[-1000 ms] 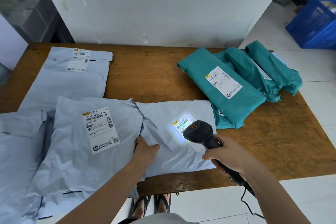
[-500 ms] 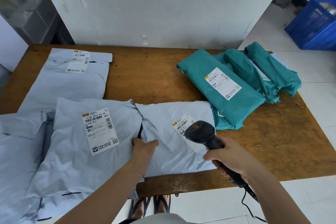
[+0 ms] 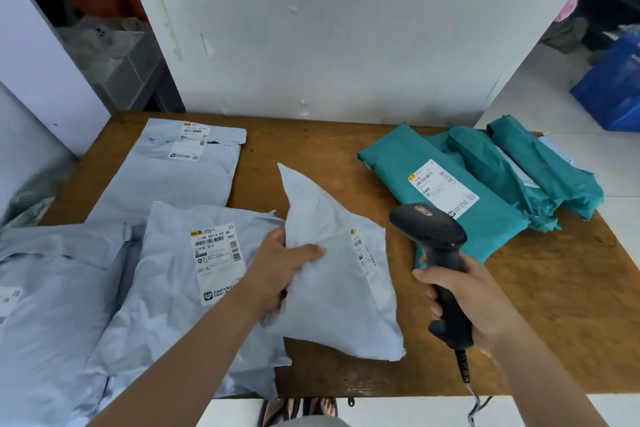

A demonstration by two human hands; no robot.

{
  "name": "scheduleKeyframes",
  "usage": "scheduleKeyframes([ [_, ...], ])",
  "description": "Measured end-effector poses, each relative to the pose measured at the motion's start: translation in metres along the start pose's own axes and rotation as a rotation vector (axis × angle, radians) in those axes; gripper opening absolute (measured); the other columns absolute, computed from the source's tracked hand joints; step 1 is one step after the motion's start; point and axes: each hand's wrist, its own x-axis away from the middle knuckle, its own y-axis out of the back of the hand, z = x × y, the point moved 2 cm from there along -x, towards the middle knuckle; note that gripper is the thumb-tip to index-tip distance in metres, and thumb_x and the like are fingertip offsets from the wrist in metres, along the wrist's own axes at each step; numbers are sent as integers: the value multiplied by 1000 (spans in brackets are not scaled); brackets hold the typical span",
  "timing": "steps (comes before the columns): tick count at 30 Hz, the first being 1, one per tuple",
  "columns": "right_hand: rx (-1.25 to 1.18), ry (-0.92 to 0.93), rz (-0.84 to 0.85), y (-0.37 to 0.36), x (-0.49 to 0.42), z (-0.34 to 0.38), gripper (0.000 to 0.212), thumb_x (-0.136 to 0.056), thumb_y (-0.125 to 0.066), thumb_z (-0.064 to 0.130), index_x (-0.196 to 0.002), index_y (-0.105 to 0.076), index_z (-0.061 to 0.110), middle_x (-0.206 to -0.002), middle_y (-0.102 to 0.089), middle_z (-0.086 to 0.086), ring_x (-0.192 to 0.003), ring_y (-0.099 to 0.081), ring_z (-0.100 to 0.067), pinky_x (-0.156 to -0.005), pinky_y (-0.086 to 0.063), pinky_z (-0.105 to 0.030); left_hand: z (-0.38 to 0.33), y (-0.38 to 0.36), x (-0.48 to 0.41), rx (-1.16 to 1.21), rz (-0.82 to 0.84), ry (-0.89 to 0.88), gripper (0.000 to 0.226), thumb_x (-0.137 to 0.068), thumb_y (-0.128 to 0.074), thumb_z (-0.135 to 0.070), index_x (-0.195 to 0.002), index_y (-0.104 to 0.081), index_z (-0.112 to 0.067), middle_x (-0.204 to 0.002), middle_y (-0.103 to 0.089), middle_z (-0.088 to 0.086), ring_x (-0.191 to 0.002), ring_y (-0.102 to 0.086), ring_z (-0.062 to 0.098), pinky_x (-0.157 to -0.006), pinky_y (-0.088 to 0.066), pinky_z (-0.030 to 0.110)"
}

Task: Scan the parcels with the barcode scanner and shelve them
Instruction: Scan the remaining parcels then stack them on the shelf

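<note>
Against a scuffed white wall (image 3: 346, 28), a wooden table (image 3: 571, 305) bears parcels (image 3: 180, 177).

Scanner (image 3: 437, 263) right of held parcel (image 3: 341, 274).

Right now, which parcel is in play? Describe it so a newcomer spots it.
Look at the wooden table, front centre, between the flat grey mailers and the teal parcels. The small grey parcel there is gripped by the left hand. Unlike its neighbours, it is lifted and tilted, not flat.
</note>
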Motion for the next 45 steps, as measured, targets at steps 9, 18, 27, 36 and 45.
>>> scheduleKeyframes([
  [9,-86,-49,42,-21,-16,-1,16,-83,-63,4,-79,-47,6,-51,-44,-6,-36,-38,-16,-43,-34,-26,-42,175,49,-446,-544,-112,52,-76,-74,-12,-124,-53,-12,-113,-64,15,-89,-65,27,-70,-53,36],
  [18,-20,-46,132,-57,-30,9,19,-83,-65,4,-76,-48,6,-50,-45,-6,-36,-39,-15,-40,-36,-26,-20,161,12,-817,-701,-327,42,-88,-58,-9,-129,-49,-9,-131,-56,13,-121,-52,30,-98,-42,39],
  [27,-7,-64,205,-81,-37,26,17,-84,-63,5,-78,-48,6,-51,-46,-6,-37,-39,-15,-41,-36,-26,-72,219,-110,-799,-681,-4,47,-87,-56,-15,-131,-43,-4,-133,-48,21,-116,-52,37,-93,-45,39],
  [36,-60,-139,182,-101,-53,28,22,-83,-62,4,-70,-45,8,-53,-42,-7,-38,-37,-16,-42,-34,-28,-53,275,-171,-1118,-633,283,56,-92,-49,-18,-140,-24,-1,-145,-23,27,-129,-35,42,-104,-34,47],
  [45,1,-150,268,-140,-60,23,24,-81,-65,1,-65,-52,13,-54,-44,-9,-42,-37,-21,-47,-32,-29,-41,303,-190,-803,-622,274,71,-78,-72,-40,-122,-45,8,-122,-54,26,-104,-56,38,-80,-47,39],
])
